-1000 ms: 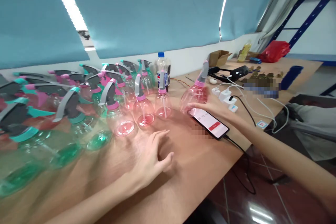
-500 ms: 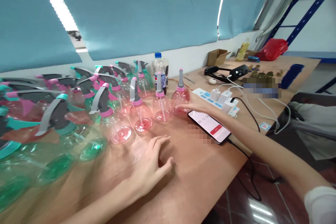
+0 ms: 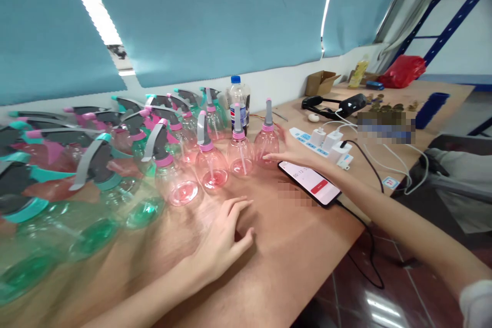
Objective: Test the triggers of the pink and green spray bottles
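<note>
Beside the rightmost pink spray bottle (image 3: 266, 144), my right hand (image 3: 292, 151) has its fingers apart. The thumb reaches across the bottle's lower front, while the other fingers stand to its right, partly hidden; whether the thumb touches the bottle I cannot tell. My left hand (image 3: 223, 236) lies open and loosely curved over the table (image 3: 269, 256), with nothing in it. Nearest to it are a pink spray bottle (image 3: 212, 166) and another clear pink spray bottle (image 3: 175, 182). One more pink spray bottle (image 3: 240, 152) stands upright next to the rightmost one.
Several green and pink spray bottles crowd the left, including a green one (image 3: 126, 195). A phone (image 3: 309, 183) with a running timer lies under my right forearm. Behind it are a power strip (image 3: 303, 138) with chargers, cables, a black headset (image 3: 351, 106) and a blue-capped drink bottle (image 3: 237, 95).
My right hand's fingers have loosened and spread to the right of the rightmost bottle. My left hand keeps its pose. The view has shifted slightly.
</note>
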Motion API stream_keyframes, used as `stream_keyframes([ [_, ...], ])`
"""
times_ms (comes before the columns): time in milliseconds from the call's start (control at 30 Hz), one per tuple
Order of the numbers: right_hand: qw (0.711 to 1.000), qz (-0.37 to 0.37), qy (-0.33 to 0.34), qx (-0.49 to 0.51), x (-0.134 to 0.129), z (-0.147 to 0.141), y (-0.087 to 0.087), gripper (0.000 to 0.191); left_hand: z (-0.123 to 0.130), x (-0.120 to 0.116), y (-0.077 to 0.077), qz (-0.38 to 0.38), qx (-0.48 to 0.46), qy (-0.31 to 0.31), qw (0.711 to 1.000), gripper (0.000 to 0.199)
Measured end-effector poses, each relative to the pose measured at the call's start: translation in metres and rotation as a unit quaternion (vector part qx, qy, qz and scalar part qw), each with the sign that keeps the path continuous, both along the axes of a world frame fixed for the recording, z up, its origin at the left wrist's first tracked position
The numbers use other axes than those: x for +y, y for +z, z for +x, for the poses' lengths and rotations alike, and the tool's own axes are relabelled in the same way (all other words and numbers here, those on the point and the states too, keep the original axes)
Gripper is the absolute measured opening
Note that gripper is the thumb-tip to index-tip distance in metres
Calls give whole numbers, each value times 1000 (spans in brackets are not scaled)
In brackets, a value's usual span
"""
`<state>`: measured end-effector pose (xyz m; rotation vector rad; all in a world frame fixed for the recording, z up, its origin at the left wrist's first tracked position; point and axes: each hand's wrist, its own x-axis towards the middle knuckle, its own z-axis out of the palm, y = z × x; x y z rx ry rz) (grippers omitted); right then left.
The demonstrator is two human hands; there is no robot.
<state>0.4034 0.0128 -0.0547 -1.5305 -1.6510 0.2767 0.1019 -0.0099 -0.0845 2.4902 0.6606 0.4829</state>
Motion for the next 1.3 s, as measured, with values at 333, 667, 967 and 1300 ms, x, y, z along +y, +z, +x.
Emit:
stream_keyframes([
  [333,995,37,67,-62,-76,-106,-15,47,-40,-6,6,73,19,-8,997,40],
  [667,941,-29,283,-183,-67,-212,-32,51,-162,-33,11,143,113,102,978,37],
  [967,895,-14,405,-185,-55,-312,-31,54,-254,-56,16,149,145,219,953,38],
  [1300,841,32,515,-163,-37,-427,-28,48,-353,-84,13,190,145,321,916,38],
])
